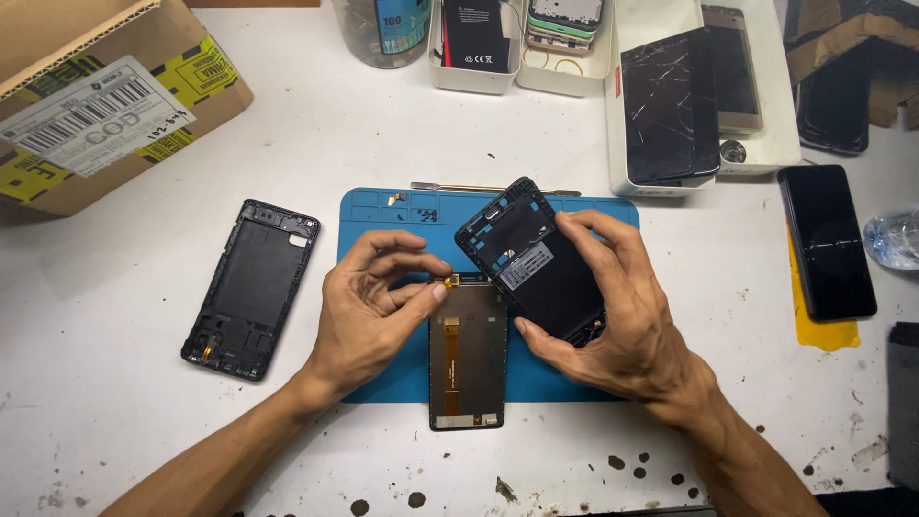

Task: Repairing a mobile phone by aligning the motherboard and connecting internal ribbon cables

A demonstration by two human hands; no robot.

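— While your left hand (369, 302) pinches the orange flex cable (451, 280), where's the frame?
— Item: black phone frame (536, 258), clasped in your right hand (613, 306), tilted over the display panel (467, 359) on the blue mat (383, 215).

On the blue mat (383, 215) at the bench's middle, the right hand (613, 306) grips a black phone frame (536, 258), tilted over a screen panel (467, 359) lying face down. The left hand (369, 311) pinches the panel's orange flex cable (452, 280). A black back housing (251, 287) lies off the mat's left edge.
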